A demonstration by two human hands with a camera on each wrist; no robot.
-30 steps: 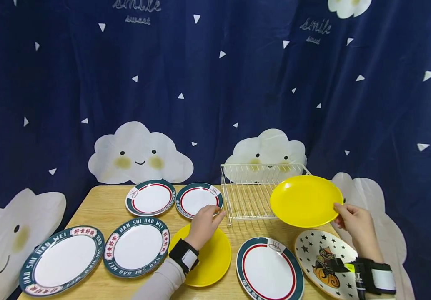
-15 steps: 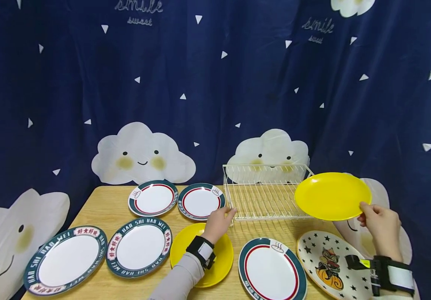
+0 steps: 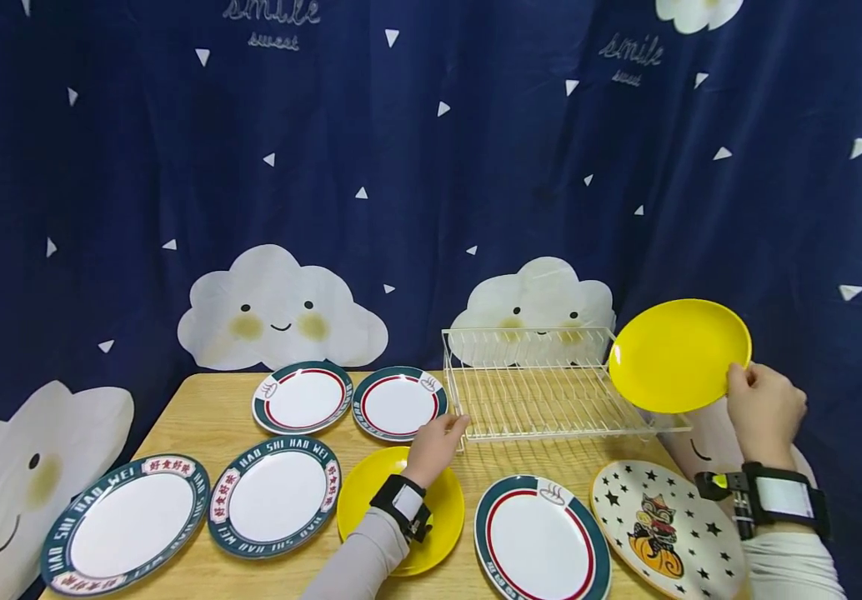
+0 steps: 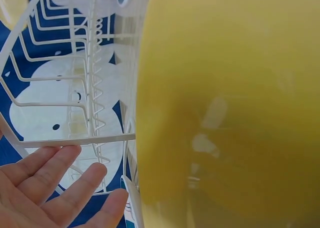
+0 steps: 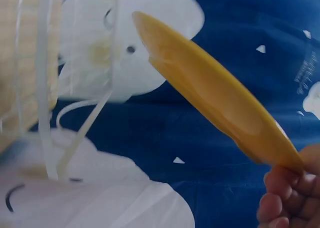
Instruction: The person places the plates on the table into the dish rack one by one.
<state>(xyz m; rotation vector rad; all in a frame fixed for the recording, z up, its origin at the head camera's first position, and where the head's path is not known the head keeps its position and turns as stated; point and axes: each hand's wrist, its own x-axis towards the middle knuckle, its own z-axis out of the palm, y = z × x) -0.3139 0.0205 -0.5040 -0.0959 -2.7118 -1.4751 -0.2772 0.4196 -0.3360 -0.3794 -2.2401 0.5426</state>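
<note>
My right hand (image 3: pixel 767 408) grips a yellow plate (image 3: pixel 679 354) by its right rim, raised at the right end of the white wire dish rack (image 3: pixel 536 433). From the right wrist, the plate (image 5: pixel 215 88) appears nearly edge-on, tilted, with fingers curled at its rim. My left hand (image 3: pixel 434 446) pinches the rack's front left corner. In the left wrist view its fingertips (image 4: pixel 70 150) lie against the rack's end wire. Beneath that wrist, a second yellow plate (image 3: pixel 442 521) rests on the table and fills the right of the left wrist view.
Two green-rimmed plates lie at the left, an oval one (image 3: pixel 131 525) and another (image 3: pixel 277 500). Two smaller ones (image 3: pixel 303 400) stand behind them. In front of the rack are a green-rimmed plate (image 3: pixel 543 537) and a cat-patterned plate (image 3: pixel 664 521). A dark blue curtain (image 3: pixel 431 208) hangs behind.
My left hand has moved right and taken hold of the rack's corner. My right hand has carried the yellow plate right and up, tilting it more upright.
</note>
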